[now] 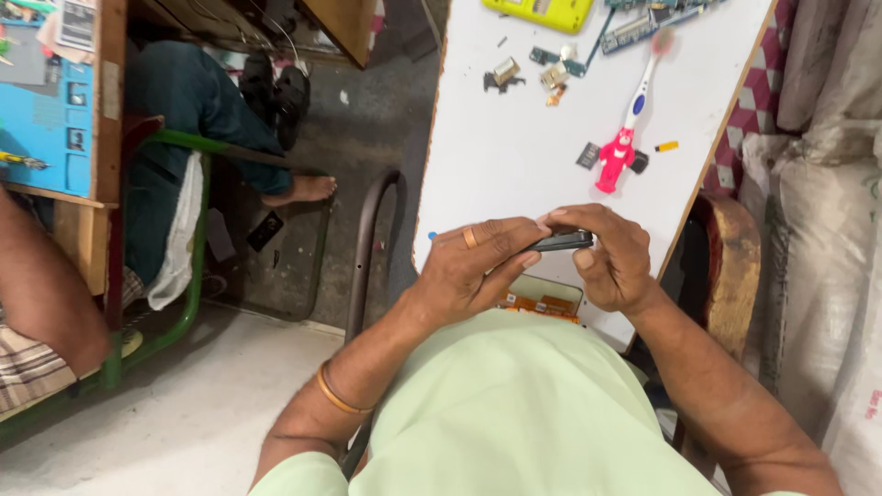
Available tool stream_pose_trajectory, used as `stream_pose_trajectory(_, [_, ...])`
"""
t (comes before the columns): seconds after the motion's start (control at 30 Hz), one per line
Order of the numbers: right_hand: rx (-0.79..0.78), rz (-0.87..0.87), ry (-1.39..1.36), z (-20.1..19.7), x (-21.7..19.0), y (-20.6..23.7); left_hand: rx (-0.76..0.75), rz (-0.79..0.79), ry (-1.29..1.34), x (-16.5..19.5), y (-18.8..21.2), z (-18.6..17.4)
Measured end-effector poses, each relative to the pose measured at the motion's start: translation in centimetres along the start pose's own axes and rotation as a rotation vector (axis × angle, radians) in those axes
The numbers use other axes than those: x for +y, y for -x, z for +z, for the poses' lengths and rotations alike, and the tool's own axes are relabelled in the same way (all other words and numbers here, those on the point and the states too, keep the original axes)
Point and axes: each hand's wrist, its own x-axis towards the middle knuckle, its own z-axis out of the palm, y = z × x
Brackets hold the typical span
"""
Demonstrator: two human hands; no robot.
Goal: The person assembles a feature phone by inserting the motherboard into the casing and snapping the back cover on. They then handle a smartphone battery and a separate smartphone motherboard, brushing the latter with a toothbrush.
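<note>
My left hand (478,266) and my right hand (611,257) meet over the near edge of a white table (514,156). Together they grip a small flat black device (562,242), seen edge-on, with fingers of both hands wrapped round it. A ring sits on a left-hand finger and a bangle on the left forearm. Under the hands, partly hidden, lies an orange and yellow flat part (544,298). Farther up the table rests a toothbrush with a pink figure-shaped handle (623,147).
Small electronic parts (537,72), a yellow object (542,11) and circuit boards (643,23) lie at the table's far end. Another seated person's leg and bare foot (299,190) are at left, beside a wooden bench with a blue mat (46,119). Sacks (827,230) stand at right.
</note>
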Motion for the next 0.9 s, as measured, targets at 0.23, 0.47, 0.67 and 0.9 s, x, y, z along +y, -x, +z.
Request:
stream_pose_trajectory(0.23, [0.006, 0.027, -0.074, 0.2, 0.8, 1.1, -0.001, 0.106, -0.178, -0.3, -0.4, 0.3])
stream_pose_trajectory(0.47, [0.188, 0.311, -0.461, 1.3, 0.7, 2.1, 0.045, -0.033, -0.047, -0.2, -0.2, 2.4])
stream_pose_trajectory(0.67, [0.172, 0.318, -0.224, 0.6, 1.4, 1.5, 0.020, -0.299, 0.229, -2.0, 0.1, 3.0])
stream_pose_trajectory(0.9, [0.210, 0.175, -0.274, 0.0, 1.8, 1.5, 0.020, -0.166, 0.104, -3.4, 2.0, 2.2])
